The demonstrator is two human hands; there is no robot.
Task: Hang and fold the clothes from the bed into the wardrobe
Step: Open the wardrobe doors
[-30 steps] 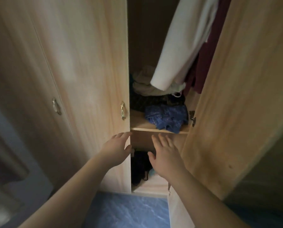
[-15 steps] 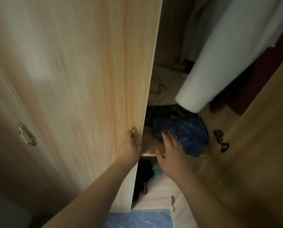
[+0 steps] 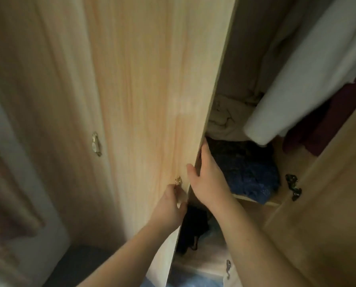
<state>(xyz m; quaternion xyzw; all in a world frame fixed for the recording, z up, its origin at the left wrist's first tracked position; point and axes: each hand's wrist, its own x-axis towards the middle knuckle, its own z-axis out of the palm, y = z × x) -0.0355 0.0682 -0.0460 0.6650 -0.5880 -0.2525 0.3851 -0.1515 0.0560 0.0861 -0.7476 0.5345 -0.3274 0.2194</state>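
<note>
I stand close to a light wooden wardrobe. My left hand [image 3: 169,206] grips the small brass handle [image 3: 178,180] of the middle door [image 3: 152,100], low on its right edge. My right hand [image 3: 208,179] wraps around that same door's free edge just above, fingers behind the panel and thumb on the front. Inside, a crumpled blue garment [image 3: 249,179] lies on the shelf [image 3: 255,200], with a cream pile [image 3: 224,119] behind it. A white garment [image 3: 301,79] and a dark red one [image 3: 338,121] hang above.
The right-hand door [image 3: 328,204] stands open, with a dark metal latch [image 3: 294,186] at its edge. A closed door with a handle [image 3: 95,143] is on the left. Dark clothes [image 3: 193,228] fill the lower compartment. The floor [image 3: 193,283] is blue.
My left hand went from near the door's edge onto its brass handle. My right hand moved from the shelf front to the door's edge. The view has moved closer to the wardrobe.
</note>
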